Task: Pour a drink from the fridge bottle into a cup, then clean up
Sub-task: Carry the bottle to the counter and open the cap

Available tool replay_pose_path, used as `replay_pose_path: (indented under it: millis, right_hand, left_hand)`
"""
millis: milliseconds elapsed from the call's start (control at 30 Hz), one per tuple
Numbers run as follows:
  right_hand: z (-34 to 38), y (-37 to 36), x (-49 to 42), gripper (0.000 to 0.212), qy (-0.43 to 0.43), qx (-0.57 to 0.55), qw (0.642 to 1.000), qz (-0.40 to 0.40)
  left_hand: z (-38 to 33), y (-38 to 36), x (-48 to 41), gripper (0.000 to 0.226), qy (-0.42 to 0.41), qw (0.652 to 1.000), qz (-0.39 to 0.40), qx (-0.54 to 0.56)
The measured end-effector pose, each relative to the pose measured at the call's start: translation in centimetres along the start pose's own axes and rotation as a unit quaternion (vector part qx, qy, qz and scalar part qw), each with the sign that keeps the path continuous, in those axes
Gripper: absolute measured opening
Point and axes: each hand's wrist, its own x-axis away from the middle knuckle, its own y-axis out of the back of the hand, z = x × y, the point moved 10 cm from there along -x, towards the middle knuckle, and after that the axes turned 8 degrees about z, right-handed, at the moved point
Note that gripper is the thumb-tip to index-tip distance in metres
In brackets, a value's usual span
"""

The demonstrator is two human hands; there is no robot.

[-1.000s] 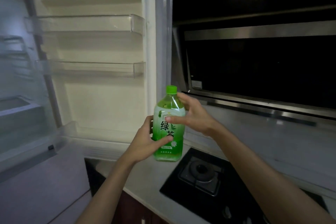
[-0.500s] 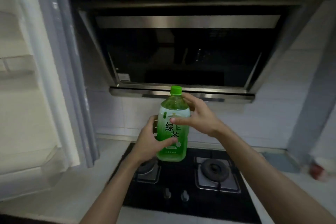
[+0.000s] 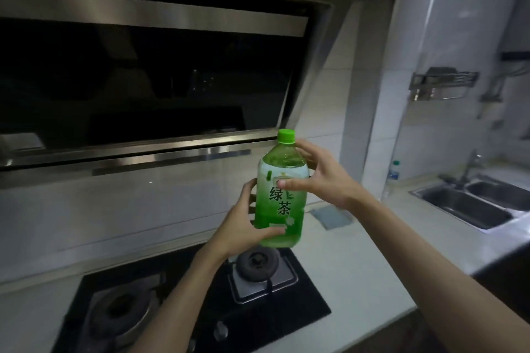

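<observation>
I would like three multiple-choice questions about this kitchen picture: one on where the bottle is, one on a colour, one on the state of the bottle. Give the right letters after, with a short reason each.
1. Where is the green tea bottle?
A. standing in the sink
B. held in the air above the stove
C. lying on the counter

2. What colour is the cap?
A. green
B. red
C. white

3. What is the state of the bottle?
A. opened and tipped to pour
B. empty and crushed
C. capped and upright

Answers:
1. B: the left hand and the right hand grip it over the right burner, while the sink sits far to the right.
2. A: the cap matches the green label.
3. C: the cap sits on the neck and the bottle stands nearly vertical.
</observation>
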Motion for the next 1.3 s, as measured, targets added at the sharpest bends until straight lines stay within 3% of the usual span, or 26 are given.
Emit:
replay_pose_path:
  millis: [533,967,1300]
  right_hand:
    - [-6.1,11.0,7.4,0.070,-0.101,0.081,0.985,-0.112]
    - [-11.7,22.7,10.3,0.065,-0.097,0.098,0.985,-0.099]
    - [-19.2,28.0,10.5,0.068,-0.105,0.098,0.988,-0.062]
  left_hand:
    - [1.4,-13.4,-8.9,0.115,-0.031,0.986,0.140,0.081]
    - [0.1,-23.9,-17.5,0.115,-0.027,0.986,0.131,0.094]
    - [3.3,-29.7,-22.1,0.116,0.009,0.990,0.102,0.095]
